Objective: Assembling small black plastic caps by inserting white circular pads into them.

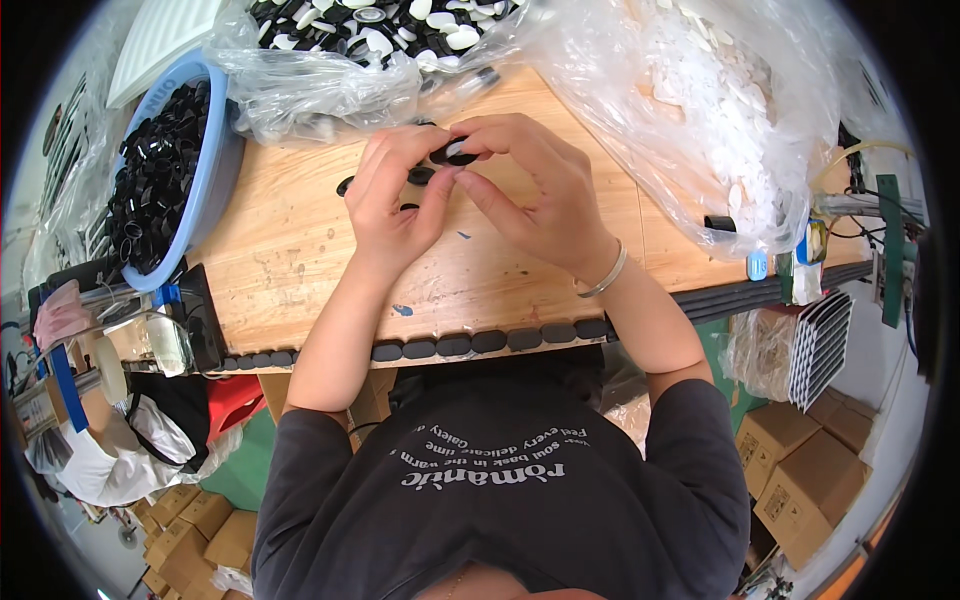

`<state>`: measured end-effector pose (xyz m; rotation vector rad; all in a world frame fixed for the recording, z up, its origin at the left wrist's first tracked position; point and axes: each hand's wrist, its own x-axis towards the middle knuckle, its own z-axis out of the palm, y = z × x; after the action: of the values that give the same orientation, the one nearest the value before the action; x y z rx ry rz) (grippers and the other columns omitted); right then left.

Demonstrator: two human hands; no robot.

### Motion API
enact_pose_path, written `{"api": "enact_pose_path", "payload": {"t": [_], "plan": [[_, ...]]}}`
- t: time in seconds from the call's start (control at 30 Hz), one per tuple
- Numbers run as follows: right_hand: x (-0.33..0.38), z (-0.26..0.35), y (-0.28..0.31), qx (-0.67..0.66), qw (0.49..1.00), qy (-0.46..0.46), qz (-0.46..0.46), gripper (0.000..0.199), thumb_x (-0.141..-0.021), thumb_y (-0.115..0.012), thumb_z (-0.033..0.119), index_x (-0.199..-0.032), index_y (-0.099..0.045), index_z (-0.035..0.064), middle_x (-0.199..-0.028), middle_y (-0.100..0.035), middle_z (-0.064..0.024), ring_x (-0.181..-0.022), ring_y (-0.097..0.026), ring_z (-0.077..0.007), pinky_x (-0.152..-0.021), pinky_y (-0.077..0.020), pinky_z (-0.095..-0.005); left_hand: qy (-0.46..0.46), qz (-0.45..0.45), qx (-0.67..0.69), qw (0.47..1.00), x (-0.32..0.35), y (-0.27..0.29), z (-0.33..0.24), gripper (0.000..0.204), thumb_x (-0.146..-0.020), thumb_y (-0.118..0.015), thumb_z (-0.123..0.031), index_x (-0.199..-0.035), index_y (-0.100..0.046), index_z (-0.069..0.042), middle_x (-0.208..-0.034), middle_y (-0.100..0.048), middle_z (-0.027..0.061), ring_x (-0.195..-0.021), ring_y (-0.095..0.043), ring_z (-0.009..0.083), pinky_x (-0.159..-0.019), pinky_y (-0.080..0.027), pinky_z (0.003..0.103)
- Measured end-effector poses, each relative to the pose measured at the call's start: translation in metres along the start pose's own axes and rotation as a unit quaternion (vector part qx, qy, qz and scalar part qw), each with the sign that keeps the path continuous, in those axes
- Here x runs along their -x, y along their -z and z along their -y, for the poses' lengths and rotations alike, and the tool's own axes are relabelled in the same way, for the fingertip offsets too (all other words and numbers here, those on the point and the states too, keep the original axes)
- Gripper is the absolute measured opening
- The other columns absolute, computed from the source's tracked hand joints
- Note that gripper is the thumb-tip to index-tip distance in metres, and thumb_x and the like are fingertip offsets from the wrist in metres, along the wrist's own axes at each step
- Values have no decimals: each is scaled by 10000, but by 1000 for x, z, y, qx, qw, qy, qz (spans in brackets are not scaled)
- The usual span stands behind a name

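My left hand [392, 195] and right hand [535, 190] meet over the wooden table [300, 260], and together my fingertips pinch a small black cap [458, 152] with a white middle. A few more black caps [420, 176] lie on the wood just under my left fingers. To my left stands a blue tub [215, 170] full of black rings, and ahead of me lie a clear bag of black and white caps [340, 50] and a clear bag of white pieces [700, 100].
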<state>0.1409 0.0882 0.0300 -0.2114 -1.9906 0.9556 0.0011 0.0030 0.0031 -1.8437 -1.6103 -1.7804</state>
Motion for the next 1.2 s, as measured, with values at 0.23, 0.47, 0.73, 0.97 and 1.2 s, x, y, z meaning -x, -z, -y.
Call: {"api": "enact_pose_path", "payload": {"t": [0.23, 0.47, 0.73, 0.97, 1.2], "plan": [[1, -3, 1, 46, 999, 27, 3, 180, -757, -697, -25, -922, -632, 12, -1027, -668, -121, -889, -665, -246, -767, -530, -300, -16, 2, -12, 1000, -1, 0, -1, 317, -664, -704, 96, -958, -623, 14, -893, -650, 137, -811, -615, 274, -716, -492, 316], [2, -3, -1, 67, 997, 23, -10, 184, -757, -701, -20, -928, -641, 12, -1032, -669, -120, -902, -666, -245, -764, -533, -299, 26, -11, -11, 1000, 0, 0, -2, 286, -680, -722, 76, -939, -623, 6, -870, -650, 126, -767, -609, 248, -679, -485, 302], [3, -4, -2, 60, 998, -1, -9, 190, -760, -702, -15, -937, -644, 17, -1042, -665, -121, -904, -666, -244, -770, -533, -300, 27, -11, -15, 999, -1, 0, -1, 281, -680, -726, 74, -933, -623, 5, -860, -648, 120, -761, -606, 247, -673, -479, 302], [3, -7, -1, 80, 996, 25, 4, 195, -759, -707, 2, -940, -637, 21, -1044, -662, -116, -907, -659, -242, -770, -531, -311, 30, -7, -24, 999, -1, 0, -4, 290, -672, -725, 76, -935, -625, 5, -863, -645, 121, -766, -603, 255, -679, -478, 305], [1, -5, 1, 25, 999, -24, 27, 176, -762, -692, -5, -915, -607, 10, -999, -654, -113, -869, -646, -244, -769, -516, -306, 9, 20, -37, 999, 1, 0, -3, 304, -662, -713, 86, -941, -627, 2, -886, -641, 121, -796, -599, 267, -707, -480, 318]]}}
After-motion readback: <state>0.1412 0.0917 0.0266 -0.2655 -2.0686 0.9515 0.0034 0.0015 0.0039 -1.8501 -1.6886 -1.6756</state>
